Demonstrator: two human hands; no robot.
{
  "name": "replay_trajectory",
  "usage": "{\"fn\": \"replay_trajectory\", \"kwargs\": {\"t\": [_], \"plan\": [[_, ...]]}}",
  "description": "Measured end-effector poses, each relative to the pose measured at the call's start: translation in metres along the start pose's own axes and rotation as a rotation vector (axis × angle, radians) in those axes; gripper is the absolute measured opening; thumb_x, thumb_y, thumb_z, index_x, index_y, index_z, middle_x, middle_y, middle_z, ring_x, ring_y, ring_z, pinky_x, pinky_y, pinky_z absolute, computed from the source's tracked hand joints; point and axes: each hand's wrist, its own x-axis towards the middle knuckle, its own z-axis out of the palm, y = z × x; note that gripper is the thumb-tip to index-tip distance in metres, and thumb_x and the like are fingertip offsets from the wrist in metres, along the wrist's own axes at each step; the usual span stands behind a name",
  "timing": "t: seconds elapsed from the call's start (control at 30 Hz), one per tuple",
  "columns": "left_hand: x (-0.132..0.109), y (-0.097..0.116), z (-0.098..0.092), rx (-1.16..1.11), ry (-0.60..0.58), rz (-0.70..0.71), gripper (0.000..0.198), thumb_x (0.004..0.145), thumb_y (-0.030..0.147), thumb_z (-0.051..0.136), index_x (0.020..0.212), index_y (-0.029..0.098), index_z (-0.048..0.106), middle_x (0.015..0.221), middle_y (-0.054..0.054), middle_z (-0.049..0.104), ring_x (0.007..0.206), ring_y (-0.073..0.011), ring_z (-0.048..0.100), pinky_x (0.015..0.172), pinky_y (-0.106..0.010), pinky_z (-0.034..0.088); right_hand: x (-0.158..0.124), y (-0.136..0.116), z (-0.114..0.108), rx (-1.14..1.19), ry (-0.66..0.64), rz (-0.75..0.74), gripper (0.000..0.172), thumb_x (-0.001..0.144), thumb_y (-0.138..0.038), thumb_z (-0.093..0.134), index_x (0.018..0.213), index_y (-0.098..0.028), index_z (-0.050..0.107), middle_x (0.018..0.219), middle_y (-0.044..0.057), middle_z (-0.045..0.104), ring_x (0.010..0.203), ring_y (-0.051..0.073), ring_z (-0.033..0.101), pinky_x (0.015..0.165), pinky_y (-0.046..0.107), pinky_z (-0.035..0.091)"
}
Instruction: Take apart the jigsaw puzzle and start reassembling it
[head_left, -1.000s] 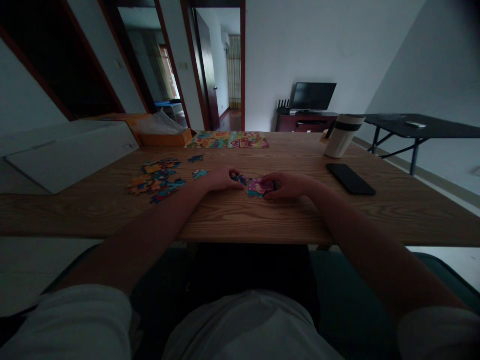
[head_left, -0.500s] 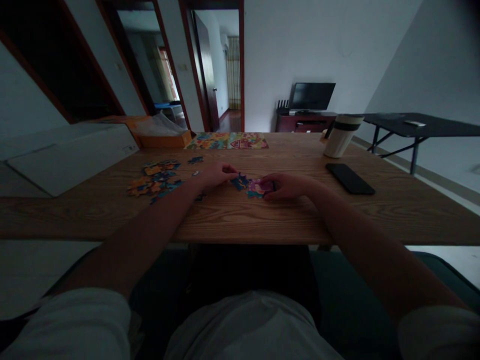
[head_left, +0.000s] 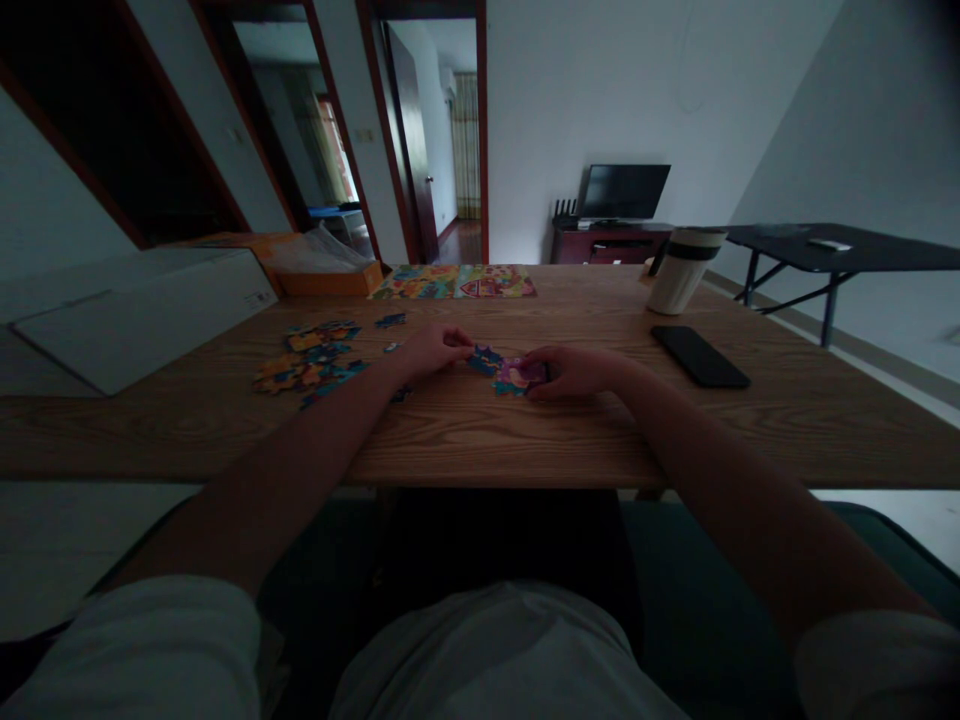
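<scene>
Both hands rest on the wooden table (head_left: 465,440), close together at its middle. My left hand (head_left: 427,352) has its fingertips on a blue jigsaw piece (head_left: 484,360). That piece lies against a small joined group of pink and teal jigsaw pieces (head_left: 513,377). My right hand (head_left: 571,373) grips the group's right side, and its fingers hide part of it. Left of my wrist lies a heap of loose jigsaw pieces (head_left: 309,365). A finished picture puzzle (head_left: 454,282) lies at the far edge.
An orange box (head_left: 322,282) and a white flat box (head_left: 135,320) stand at the left. A lidded tumbler (head_left: 681,272) and a black phone (head_left: 700,356) are on the right. Beyond the table are a dark side table (head_left: 825,240) and a television (head_left: 625,192).
My left hand has drawn back slightly to the left, and the blue piece now sits against the pink group. My right hand stays in nearly the same place.
</scene>
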Motion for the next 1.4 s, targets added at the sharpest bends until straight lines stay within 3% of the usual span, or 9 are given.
{"fn": "replay_trajectory", "kwargs": {"t": [0.17,0.47,0.7,0.8,0.97,1.17,1.4], "plan": [[0.003,-0.003,0.001,-0.079,0.037,0.015,0.025,0.087,0.035,0.073,0.104,0.017,0.069,0.083,-0.005,0.072,0.066,-0.0129,0.064,0.059,-0.024,0.048,0.001,0.002,0.001,0.021,-0.011,-0.002,0.063,0.082,-0.044,0.075,0.142,-0.029,0.061,0.13,0.003,0.072,0.112,0.028,0.069,0.101,0.04,0.051],[0.005,-0.006,0.003,-0.107,0.04,0.058,0.032,0.09,0.032,0.068,0.118,0.017,0.069,0.091,-0.007,0.075,0.07,-0.0133,0.066,0.064,-0.025,0.053,0.0,0.001,0.001,0.017,-0.007,-0.02,0.062,0.082,-0.045,0.075,0.141,-0.028,0.063,0.129,0.004,0.073,0.11,0.028,0.069,0.099,0.039,0.051],[0.008,0.0,-0.001,0.076,0.092,0.115,0.026,0.092,0.026,0.06,0.113,0.019,0.075,0.1,-0.008,0.077,0.084,-0.0175,0.07,0.075,-0.029,0.054,-0.002,-0.003,-0.002,0.005,-0.017,0.01,0.062,0.079,-0.038,0.075,0.139,-0.03,0.065,0.126,0.003,0.074,0.108,0.029,0.069,0.098,0.039,0.052],[0.017,0.008,-0.007,0.206,0.049,0.133,0.029,0.094,0.023,0.055,0.112,0.019,0.076,0.105,-0.008,0.077,0.089,-0.0186,0.07,0.08,-0.029,0.053,-0.002,-0.005,-0.004,0.003,-0.03,0.004,0.062,0.077,-0.038,0.075,0.138,-0.027,0.065,0.126,0.005,0.074,0.109,0.03,0.069,0.096,0.04,0.052],[0.046,0.036,-0.011,0.356,-0.098,0.288,0.031,0.092,0.024,0.055,0.116,0.02,0.075,0.112,-0.008,0.076,0.095,-0.0197,0.068,0.086,-0.03,0.05,-0.003,-0.003,-0.003,0.029,-0.036,-0.013,0.058,0.079,-0.038,0.075,0.135,-0.03,0.066,0.125,0.002,0.074,0.11,0.028,0.069,0.098,0.038,0.052],[0.089,0.054,0.013,0.338,-0.301,0.279,0.04,0.082,0.028,0.068,0.12,0.017,0.073,0.098,-0.007,0.077,0.085,-0.0209,0.07,0.08,-0.031,0.051,-0.004,-0.005,-0.003,0.026,-0.042,0.009,0.052,0.081,-0.037,0.074,0.132,-0.03,0.067,0.126,0.003,0.074,0.112,0.028,0.069,0.1,0.039,0.051],[0.101,0.049,0.032,0.348,-0.341,0.229,0.04,0.081,0.026,0.07,0.12,0.016,0.072,0.103,-0.007,0.077,0.088,-0.0187,0.07,0.079,-0.027,0.051,-0.003,-0.003,-0.003,0.021,-0.012,0.044,0.066,0.077,-0.037,0.079,0.14,-0.028,0.063,0.133,0.004,0.07,0.117,0.029,0.066,0.103,0.039,0.049]]}}
